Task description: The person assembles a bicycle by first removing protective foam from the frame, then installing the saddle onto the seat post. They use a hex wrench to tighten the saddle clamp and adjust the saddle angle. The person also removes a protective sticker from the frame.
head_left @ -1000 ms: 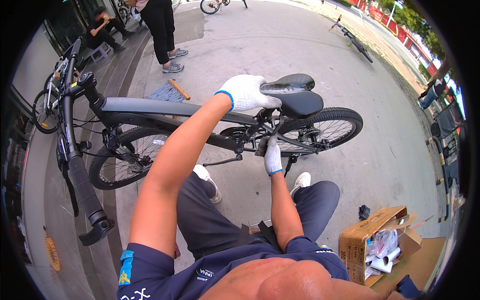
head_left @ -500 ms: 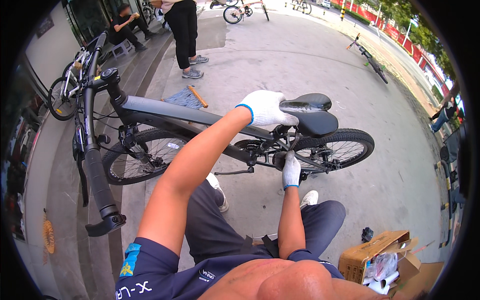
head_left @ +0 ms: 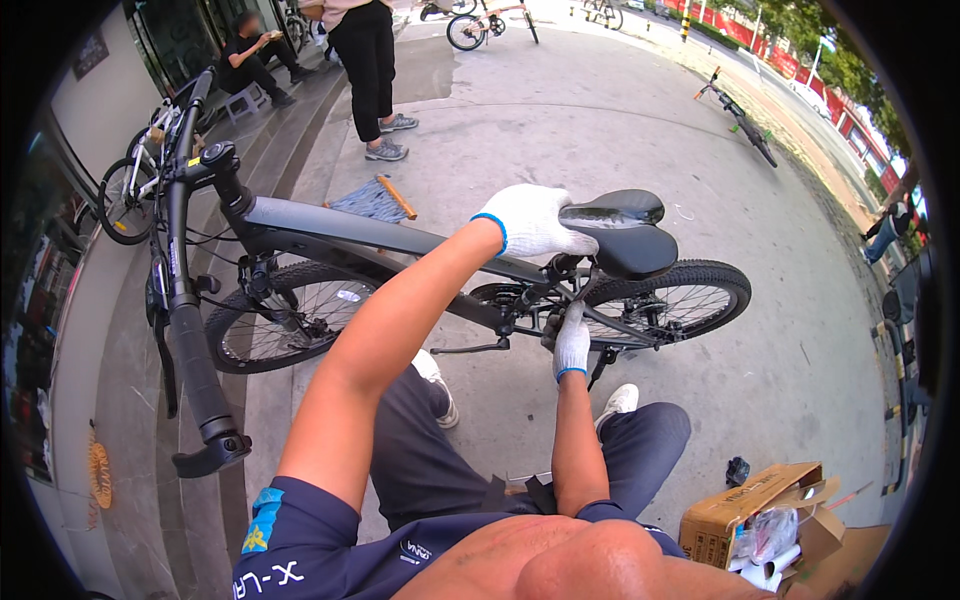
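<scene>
Along the left edge, the bicycle's handlebar (head_left: 190,340) points toward the person, and its grey frame (head_left: 380,235) runs rightward, long axis left to right across the pavement (head_left: 600,120). Further right, the left hand (head_left: 535,222), gloved, arm stretched out and up, is closed over the nose of the black saddle (head_left: 620,235), which sits atop the frame above the rear wheel (head_left: 680,300). Just below, the right hand (head_left: 571,343), forearm upright, is nearer the seat clamp, fingers curled round something there; what exactly I cannot tell. A cardboard box (head_left: 750,510) lies lower right
</scene>
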A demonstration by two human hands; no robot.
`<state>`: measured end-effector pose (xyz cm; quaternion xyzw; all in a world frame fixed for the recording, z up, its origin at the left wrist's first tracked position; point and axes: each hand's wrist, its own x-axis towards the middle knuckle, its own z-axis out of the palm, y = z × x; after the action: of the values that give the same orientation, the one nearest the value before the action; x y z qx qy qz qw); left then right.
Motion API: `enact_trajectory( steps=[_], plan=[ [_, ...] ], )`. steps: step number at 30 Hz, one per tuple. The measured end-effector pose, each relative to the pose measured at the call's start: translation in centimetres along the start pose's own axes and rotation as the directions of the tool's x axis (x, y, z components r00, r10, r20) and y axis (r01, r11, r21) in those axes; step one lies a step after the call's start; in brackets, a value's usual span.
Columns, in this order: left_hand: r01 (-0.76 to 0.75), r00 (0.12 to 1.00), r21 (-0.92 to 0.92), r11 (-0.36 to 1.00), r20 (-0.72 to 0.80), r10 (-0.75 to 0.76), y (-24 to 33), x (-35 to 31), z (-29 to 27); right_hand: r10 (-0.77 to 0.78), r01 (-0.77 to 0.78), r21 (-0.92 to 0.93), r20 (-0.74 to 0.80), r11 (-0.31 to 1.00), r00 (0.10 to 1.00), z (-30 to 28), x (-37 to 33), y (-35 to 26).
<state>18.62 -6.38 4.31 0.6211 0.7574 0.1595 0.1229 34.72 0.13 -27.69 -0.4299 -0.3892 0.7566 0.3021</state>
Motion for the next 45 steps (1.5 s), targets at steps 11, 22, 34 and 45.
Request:
enact_trajectory(
  steps=[11, 22, 34, 45],
  plan=[
    [-0.002, 0.999, 0.021, 1.0, -0.039, 0.003, 0.0, 0.1, 0.6, -0.21, 0.209, -0.021, -0.106, 0.978, 0.972, 1.9, 1.5, 2.6],
    [-0.018, 0.995, 0.022, 1.0, -0.102, 0.021, -0.3, 0.0, 1.1, 0.091, -0.373, 0.789, 0.379, 0.488, 0.921, 18.7, -12.6, -3.8],
    [-0.006, 0.999, 0.085, 0.996, -0.05, 0.01, -0.6, 0.8, 1.0, -0.263, 0.198, 0.378, 0.13, 0.904, 0.956, 14.6, -12.5, -7.7],
    [-0.054, 0.996, 0.016, 0.998, -0.076, 0.055, -1.0, 0.7, 1.3, -0.538, 0.473, -0.535, 0.041, 0.699, 0.842, 6.5, -7.2, -4.6]
  ],
)
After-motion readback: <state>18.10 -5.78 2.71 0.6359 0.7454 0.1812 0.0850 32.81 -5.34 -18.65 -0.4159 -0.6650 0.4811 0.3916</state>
